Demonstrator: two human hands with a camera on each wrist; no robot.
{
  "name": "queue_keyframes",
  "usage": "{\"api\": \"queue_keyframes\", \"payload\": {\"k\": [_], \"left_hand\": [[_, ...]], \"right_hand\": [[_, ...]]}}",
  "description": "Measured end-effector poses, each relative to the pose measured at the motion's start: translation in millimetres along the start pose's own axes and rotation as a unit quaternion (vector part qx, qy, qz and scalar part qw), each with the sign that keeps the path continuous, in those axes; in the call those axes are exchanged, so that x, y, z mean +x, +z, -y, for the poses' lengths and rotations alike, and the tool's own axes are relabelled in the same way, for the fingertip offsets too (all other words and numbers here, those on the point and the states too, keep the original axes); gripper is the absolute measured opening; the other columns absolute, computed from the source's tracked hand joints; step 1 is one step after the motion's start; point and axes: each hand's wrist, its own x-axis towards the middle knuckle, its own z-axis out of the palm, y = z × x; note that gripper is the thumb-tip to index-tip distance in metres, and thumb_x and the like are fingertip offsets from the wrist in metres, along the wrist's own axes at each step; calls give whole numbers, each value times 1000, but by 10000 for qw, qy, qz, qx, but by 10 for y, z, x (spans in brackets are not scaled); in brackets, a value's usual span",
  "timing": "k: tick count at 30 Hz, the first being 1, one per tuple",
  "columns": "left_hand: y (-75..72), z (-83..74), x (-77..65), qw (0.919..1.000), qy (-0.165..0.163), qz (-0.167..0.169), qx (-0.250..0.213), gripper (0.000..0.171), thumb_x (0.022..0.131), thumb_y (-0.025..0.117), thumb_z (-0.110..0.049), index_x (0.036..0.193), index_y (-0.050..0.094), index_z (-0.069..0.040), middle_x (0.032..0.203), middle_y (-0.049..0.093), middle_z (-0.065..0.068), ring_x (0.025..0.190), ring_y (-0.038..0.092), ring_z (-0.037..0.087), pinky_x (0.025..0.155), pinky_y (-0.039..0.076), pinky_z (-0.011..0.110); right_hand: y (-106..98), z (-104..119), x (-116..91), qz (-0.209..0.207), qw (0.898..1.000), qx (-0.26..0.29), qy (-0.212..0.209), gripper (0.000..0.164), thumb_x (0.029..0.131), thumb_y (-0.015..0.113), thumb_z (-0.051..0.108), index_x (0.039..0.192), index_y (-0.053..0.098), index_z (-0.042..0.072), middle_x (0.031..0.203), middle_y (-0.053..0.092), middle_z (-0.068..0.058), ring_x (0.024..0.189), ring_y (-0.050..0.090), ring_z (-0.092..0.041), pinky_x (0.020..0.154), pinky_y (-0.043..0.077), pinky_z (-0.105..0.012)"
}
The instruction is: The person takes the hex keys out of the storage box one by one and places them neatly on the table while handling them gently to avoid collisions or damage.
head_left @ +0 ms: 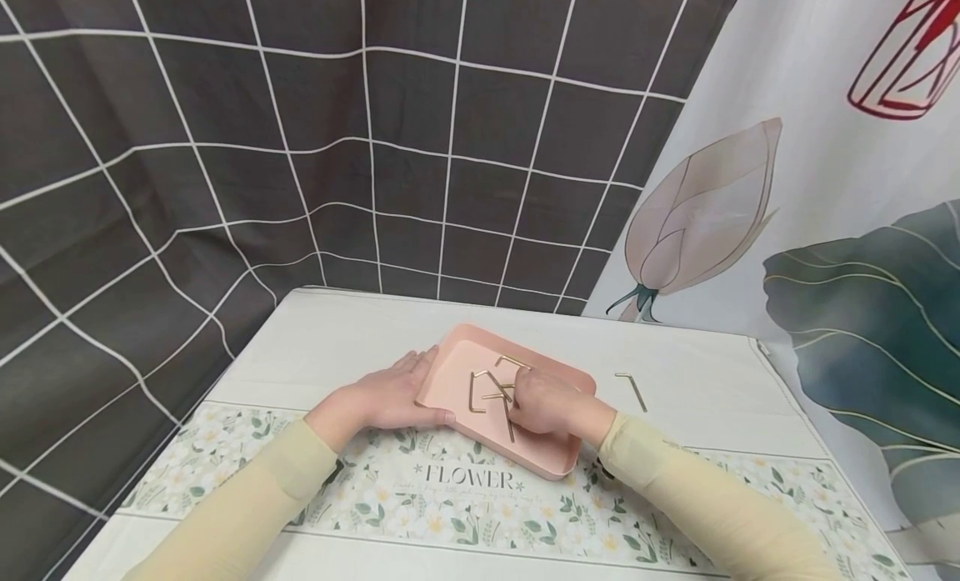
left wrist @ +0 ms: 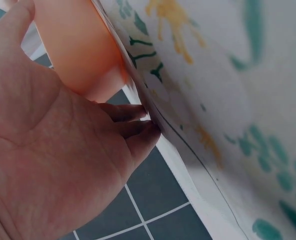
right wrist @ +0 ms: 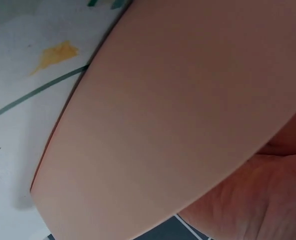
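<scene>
A shallow pink tray lies at an angle on the table, with several brass-coloured hex keys loose inside it. My left hand rests against the tray's left end, fingers extended and thumb along the near rim; the left wrist view shows the palm beside the tray's wall. Inside the tray, my right hand reaches down among the keys with its fingers bent. Its fingertips are hidden, so any grip on a key does not show. In the right wrist view the tray's outer wall covers most of that hand.
One more hex key lies on the table right of the tray. A white cloth with a floral band and the word FLOWER covers the table. Behind stands a dark gridded curtain; a leaf-printed one hangs at the right.
</scene>
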Motion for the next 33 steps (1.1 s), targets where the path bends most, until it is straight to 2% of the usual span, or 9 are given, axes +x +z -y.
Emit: {"api": "queue_keyframes", "payload": {"k": [3, 10, 15, 24, 27, 33], "left_hand": [[2, 3, -3, 10000, -13, 2, -11, 134, 92, 61, -89, 179, 5, -5, 185, 16, 17, 170, 14, 41, 133, 27, 62], [12, 11, 6, 10000, 61, -20, 7, 133, 92, 61, -89, 179, 5, -4, 185, 15, 18, 170, 14, 43, 134, 26, 62], [10, 13, -1, 10000, 42, -14, 36, 135, 91, 59, -91, 179, 5, -5, 185, 16, 18, 170, 14, 42, 133, 26, 63], [6, 16, 2, 10000, 61, -13, 32, 134, 91, 59, -91, 179, 5, -4, 185, 16, 18, 170, 14, 43, 133, 27, 62], [8, 17, 3, 10000, 46, -10, 12, 135, 91, 59, -92, 179, 5, -5, 185, 16, 17, 170, 14, 42, 133, 27, 63], [9, 14, 3, 10000, 44, -33, 1, 134, 91, 61, -90, 179, 5, -6, 185, 16, 17, 170, 15, 42, 133, 26, 62]], "right_hand": [[-19, 22, -6, 42, 9999, -93, -15, 31, 104, 70, 19, 117, 62, -8, 87, 57, -9, 77, 59, -22, 81, 58, -40], [-35, 88, -5, 201, 9986, -94, 479, 33, 107, 64, 17, 125, 65, -10, 93, 63, -11, 82, 62, -22, 89, 61, -40], [-19, 102, -13, 78, 9990, -130, 417, 35, 109, 64, 14, 129, 65, -15, 104, 68, -17, 87, 64, -24, 96, 63, -42], [8, 95, -32, -186, 9995, -204, 155, 29, 109, 65, 14, 121, 67, -12, 95, 64, -12, 82, 63, -22, 92, 63, -41], [18, 86, -26, -218, 9995, -167, 157, 28, 108, 65, 14, 119, 66, -12, 93, 62, -11, 81, 62, -21, 93, 64, -41], [116, -4, 63, -328, 9990, -180, 232, 27, 102, 65, 14, 117, 67, -9, 90, 61, -9, 76, 60, -19, 84, 64, -41]]}}
